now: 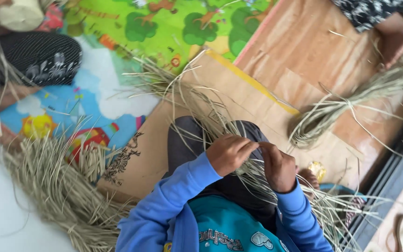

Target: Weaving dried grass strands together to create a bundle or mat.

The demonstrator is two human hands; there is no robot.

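Hands close together over the lap, left hand (229,154) and right hand (280,168) both pinching thin dried straw-coloured grass strands (220,119), brown cardboard sheet (239,88) beneath on colourful cartoon play mat (117,88)

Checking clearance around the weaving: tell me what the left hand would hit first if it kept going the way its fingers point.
The left hand points toward the right hand, fingertips nearly meeting over the straw strands. It would likely meet the right hand's fingers first, though depth between them is unclear.
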